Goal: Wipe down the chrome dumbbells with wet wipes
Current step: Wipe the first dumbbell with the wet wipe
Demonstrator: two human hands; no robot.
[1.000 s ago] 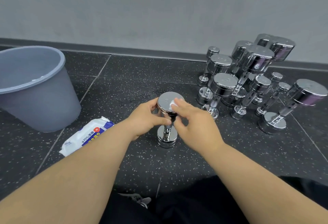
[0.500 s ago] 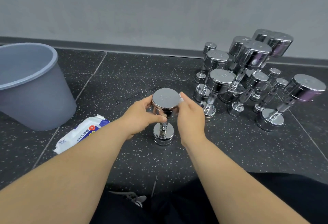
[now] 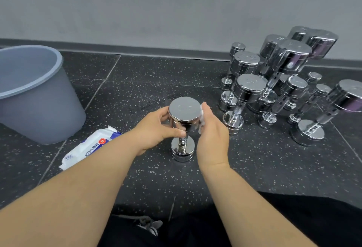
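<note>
Steadying dumbbell (image 3: pixel 184 109), upright on floor (image 3: pixel 254 164) with long axis vertical, via left grip (image 3: pixel 154 131) curled round its top head, pressing wet wipe (image 3: pixel 201 118) onto head's right side with right grip (image 3: pixel 212 139), handle straight below.

Wet wipes pack (image 3: pixel 92 146), on the floor at 8 o'clock from the upright dumbbell (image 3: pixel 184 109): blue print reads "75%酒精". Red badge (image 3: pixel 101 141) beside it has a white character, unreadable. Small blue logo (image 3: pixel 69 157) at the pack's near end, illegible. Stamped marks on the dumbbell's top face are too faint to read.
</note>
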